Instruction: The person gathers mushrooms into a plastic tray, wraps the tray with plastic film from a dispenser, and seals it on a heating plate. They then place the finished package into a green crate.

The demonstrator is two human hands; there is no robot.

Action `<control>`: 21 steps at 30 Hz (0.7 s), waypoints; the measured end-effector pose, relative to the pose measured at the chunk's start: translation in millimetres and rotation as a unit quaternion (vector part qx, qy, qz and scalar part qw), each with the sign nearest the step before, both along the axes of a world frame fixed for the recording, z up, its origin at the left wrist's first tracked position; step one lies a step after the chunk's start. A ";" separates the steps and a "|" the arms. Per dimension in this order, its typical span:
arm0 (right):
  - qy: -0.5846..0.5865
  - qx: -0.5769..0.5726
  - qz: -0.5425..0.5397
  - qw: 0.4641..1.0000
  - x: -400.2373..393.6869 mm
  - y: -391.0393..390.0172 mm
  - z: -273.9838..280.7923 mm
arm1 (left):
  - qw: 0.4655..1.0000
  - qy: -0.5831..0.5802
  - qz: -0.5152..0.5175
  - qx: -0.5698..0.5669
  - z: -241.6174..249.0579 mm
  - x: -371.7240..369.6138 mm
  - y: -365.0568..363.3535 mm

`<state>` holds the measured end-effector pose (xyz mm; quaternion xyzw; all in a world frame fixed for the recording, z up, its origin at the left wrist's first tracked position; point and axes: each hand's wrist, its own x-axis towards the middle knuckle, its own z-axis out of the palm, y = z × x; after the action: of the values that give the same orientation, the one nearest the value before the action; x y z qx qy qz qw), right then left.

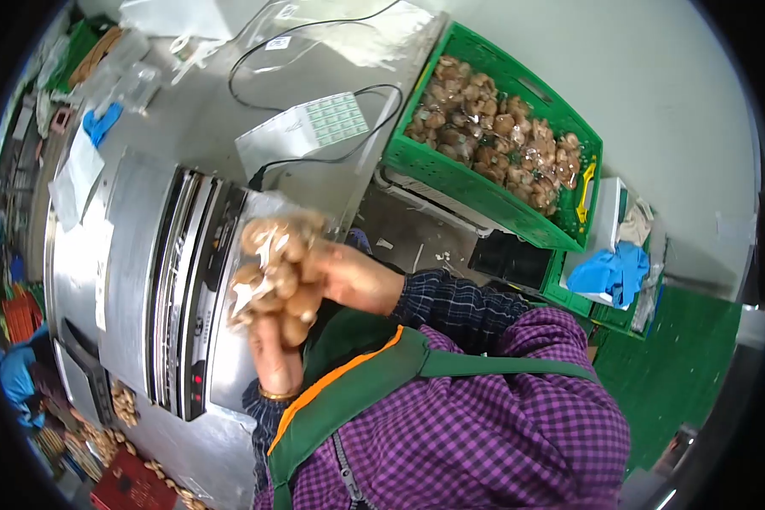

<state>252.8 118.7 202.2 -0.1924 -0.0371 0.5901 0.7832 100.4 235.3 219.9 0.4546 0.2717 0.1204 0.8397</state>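
Observation:
A clear plastic bag of brown mushrooms (pixel 285 263) is held up between my two hands, above the near edge of a silver bench-top machine (pixel 200 297). My right hand (pixel 357 276) grips the bag from its upper side, fingers partly hidden behind it. My left hand (pixel 274 353) holds it from below, thumb along the plastic. The machine has a long dark control strip with red lit digits. The bag looks slightly blurred, and its plastic end sticks up past the mushrooms.
Several bagged mushrooms fill a green crate (pixel 493 191) with a yellow tool (pixel 586 191) at its end. A white box with a label sheet (pixel 336 119) and a black cable lie on the metal table (pixel 204 93). Blue gloves (pixel 610 274), a red box (pixel 132 486) and loose mushrooms (pixel 125 404) stand around.

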 end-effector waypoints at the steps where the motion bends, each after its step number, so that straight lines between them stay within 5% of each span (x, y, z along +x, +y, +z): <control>1: 0.022 -0.007 -0.039 0.999 13.7 -8.1 6.0 | 0.996 -0.023 -0.085 0.004 -6.0 11.2 0.8; 2: 0.045 -0.013 -0.075 0.996 33.6 -20.7 12.2 | 0.991 -0.011 -0.129 0.024 -12.3 23.1 -3.7; 4: -0.136 -0.060 -0.152 0.977 76.6 -58.2 14.8 | 0.982 0.026 -0.185 -0.003 27.2 61.3 -22.1; 5: -0.007 0.024 -0.159 0.987 109.9 -78.8 14.6 | 0.980 0.038 -0.194 0.011 35.6 73.5 -26.2; 6: -0.279 -0.108 -0.208 0.931 140.7 -105.5 -1.2 | 0.980 0.038 -0.196 0.014 31.7 77.9 -26.0; 7: -0.159 -0.120 -0.266 0.943 170.3 -133.3 2.7 | 0.979 0.066 -0.193 0.013 24.1 79.7 -23.2; 9: -0.125 -0.143 -0.370 0.909 222.3 -177.2 -14.4 | 0.980 0.108 -0.165 0.014 19.9 85.5 -20.4; 10: -0.430 -0.322 -0.291 0.792 257.1 -217.2 -49.3 | 0.981 0.108 -0.160 0.015 18.7 87.8 -19.5; 11: -0.169 -0.256 -0.361 0.881 255.5 -208.8 -21.5 | 0.982 0.117 -0.149 0.022 16.2 89.7 -18.8; 15: -0.125 -0.329 -0.255 0.901 305.0 -227.1 -124.4 | 0.983 0.141 -0.117 0.028 11.9 95.1 -20.9; 16: -0.261 -0.356 -0.251 0.862 304.9 -232.3 -159.3 | 0.982 0.148 -0.113 0.025 11.1 96.1 -21.0; 18: -0.071 -0.331 -0.233 0.912 316.4 -219.7 -213.2 | 0.983 0.155 -0.101 0.021 8.1 96.2 -21.3; 20: -0.069 -0.294 -0.250 0.920 300.1 -199.1 -194.9 | 0.982 0.164 -0.087 0.017 6.9 95.1 -21.3; 21: -0.083 -0.368 -0.242 0.894 301.9 -198.3 -204.4 | 0.981 0.169 -0.088 0.024 7.1 95.1 -21.5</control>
<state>554.8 -79.6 -2.3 -0.5180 0.1653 0.3361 0.7690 195.5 213.7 227.0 0.5101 0.3660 -0.0259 0.7780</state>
